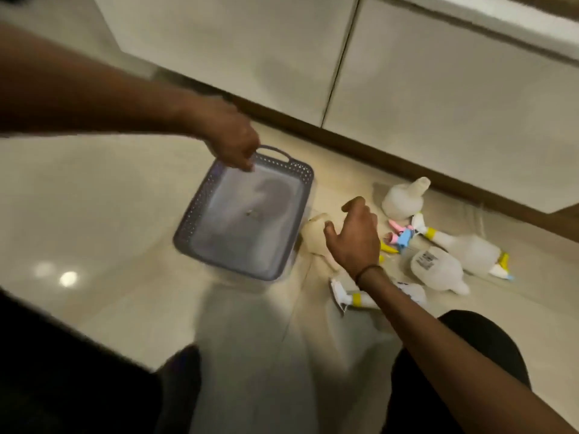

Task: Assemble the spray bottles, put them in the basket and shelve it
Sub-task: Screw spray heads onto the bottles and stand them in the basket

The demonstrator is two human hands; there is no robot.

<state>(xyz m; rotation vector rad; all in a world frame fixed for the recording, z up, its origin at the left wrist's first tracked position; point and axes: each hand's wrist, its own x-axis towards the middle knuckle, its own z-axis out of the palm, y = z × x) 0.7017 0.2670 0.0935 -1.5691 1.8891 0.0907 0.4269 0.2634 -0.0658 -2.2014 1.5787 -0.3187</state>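
Note:
A grey perforated basket [200, 211] sits empty on the pale floor. My left hand [230, 136] grips its far rim beside the handle. My right hand [354, 236] hovers with fingers spread over a cream bottle [316, 233] lying just right of the basket. Further right lie several translucent white bottles: one without a head [404, 197], one with a label [438, 272], and one with a yellow-collared spray head [470, 250]. A loose pink and blue trigger head [401, 234] lies between them. Another yellow-collared spray bottle [351, 297] lies partly under my right forearm.
White cabinet doors [282, 42] with a dark wooden plinth [360, 136] run along the far side. My dark-clothed knees [463, 339] are at the bottom, either side of a strip of floor. The floor is glossy, with light spots at lower left.

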